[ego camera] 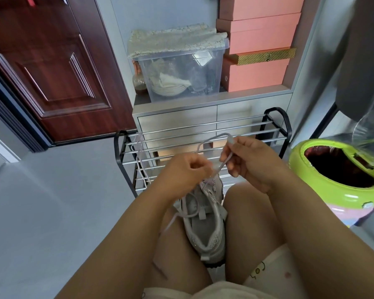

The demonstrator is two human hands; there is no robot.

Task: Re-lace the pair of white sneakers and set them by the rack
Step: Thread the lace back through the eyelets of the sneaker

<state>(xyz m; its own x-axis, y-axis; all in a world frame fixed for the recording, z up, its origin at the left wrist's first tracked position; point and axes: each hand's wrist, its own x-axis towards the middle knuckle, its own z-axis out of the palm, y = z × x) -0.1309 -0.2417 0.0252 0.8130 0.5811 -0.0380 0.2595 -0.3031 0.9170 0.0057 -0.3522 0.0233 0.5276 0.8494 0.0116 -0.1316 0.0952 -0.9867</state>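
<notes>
Between the person's bare knees sits one white sneaker (205, 219), toe pointing to the shoe rack (203, 145) just ahead; its mate is not in sight. Left hand (181, 175) has fingers curled, pinching the lace (212, 143) just above the eyelets. Right hand (246, 160) pinches the lace's tip between thumb and fingers. A second lace (141, 160) hangs on the rack's left. No writing is readable; the green bin (341, 167) is cut off at right.

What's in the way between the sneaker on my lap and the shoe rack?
Nothing visible. The sneaker sits between the knees, and the rack stands right ahead, its top bars bare except a loose lace hanging at the left end.
</notes>
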